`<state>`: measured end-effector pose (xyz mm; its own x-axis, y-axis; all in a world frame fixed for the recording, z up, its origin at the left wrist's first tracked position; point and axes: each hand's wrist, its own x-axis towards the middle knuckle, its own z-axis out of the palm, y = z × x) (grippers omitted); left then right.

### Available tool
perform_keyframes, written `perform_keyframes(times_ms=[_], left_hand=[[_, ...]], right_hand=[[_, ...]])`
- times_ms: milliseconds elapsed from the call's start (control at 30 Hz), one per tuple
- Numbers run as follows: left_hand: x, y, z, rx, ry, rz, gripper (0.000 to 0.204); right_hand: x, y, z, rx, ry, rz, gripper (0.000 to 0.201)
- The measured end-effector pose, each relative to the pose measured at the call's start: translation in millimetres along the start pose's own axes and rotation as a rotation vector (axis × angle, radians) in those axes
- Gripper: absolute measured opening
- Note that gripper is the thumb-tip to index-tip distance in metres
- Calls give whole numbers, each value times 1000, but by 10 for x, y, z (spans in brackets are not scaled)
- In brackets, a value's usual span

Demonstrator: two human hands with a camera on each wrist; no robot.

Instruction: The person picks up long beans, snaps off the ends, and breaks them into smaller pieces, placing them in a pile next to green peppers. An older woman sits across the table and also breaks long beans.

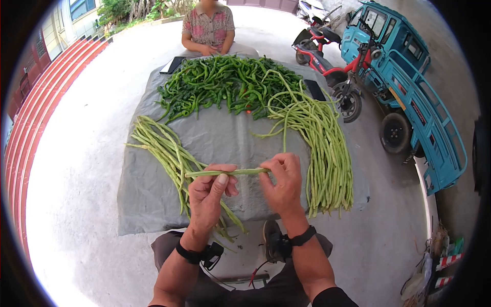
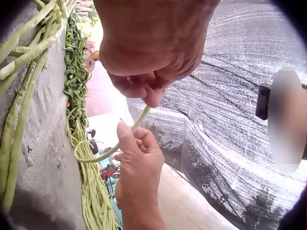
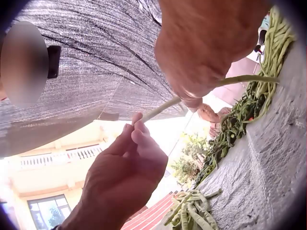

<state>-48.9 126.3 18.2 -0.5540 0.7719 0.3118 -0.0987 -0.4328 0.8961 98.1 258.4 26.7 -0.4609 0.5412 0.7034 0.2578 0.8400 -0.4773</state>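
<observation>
The fingers of the left hand (image 1: 207, 200) are curled round one end of a long, slender, pale-green bean pod (image 1: 245, 172), its thumb pressed along the near side; the fingers of the right hand (image 1: 283, 188) are bent and pinch the same pod farther along. Between the two hands the pod runs nearly straight, raised above the counter (image 1: 215, 140), which has a wrinkled grey sheet over it. Past the right hand the pod carries on — the left wrist view shows it curving into a loop. Black bands with small devices circle both wrists. Beside the left hand, a loose bundle of long green beans (image 1: 162, 146) slants across the counter, its near ends over the edge. On the right lies a larger, thicker heap of long green beans (image 1: 330, 158), roughly side by side. Along the far side spreads a wide pile of glossy dark-green peppers (image 1: 220, 82), with a black phone (image 1: 314, 90) near its right end. Beyond the counter, a person in a patterned pink-and-grey shirt (image 1: 208, 29) faces it; to the right stand a red scooter (image 1: 327, 64) and a blue cargo tricycle (image 1: 409, 92) — to the left, red-edged steps (image 1: 48, 120).
</observation>
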Motion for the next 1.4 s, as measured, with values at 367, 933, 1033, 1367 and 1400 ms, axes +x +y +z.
perform_keyframes(times_ms=[367, 933, 1033, 1367, 1400], left_hand=[[359, 243, -910, -451, 416, 217, 28], [356, 289, -1506, -416, 797, 148, 36], [357, 307, -1432, -341, 848, 143, 39], [398, 205, -1537, -338, 753, 107, 29], [410, 200, -1537, -335, 753, 96, 27]], right_hand=[[35, 426, -252, -83, 55, 16, 17], [-49, 415, -464, 383, -142, 344, 13], [-92, 478, -543, 453, -273, 442, 13], [-117, 463, -581, 586, -922, 684, 16], [-124, 460, -552, 612, -951, 685, 16]])
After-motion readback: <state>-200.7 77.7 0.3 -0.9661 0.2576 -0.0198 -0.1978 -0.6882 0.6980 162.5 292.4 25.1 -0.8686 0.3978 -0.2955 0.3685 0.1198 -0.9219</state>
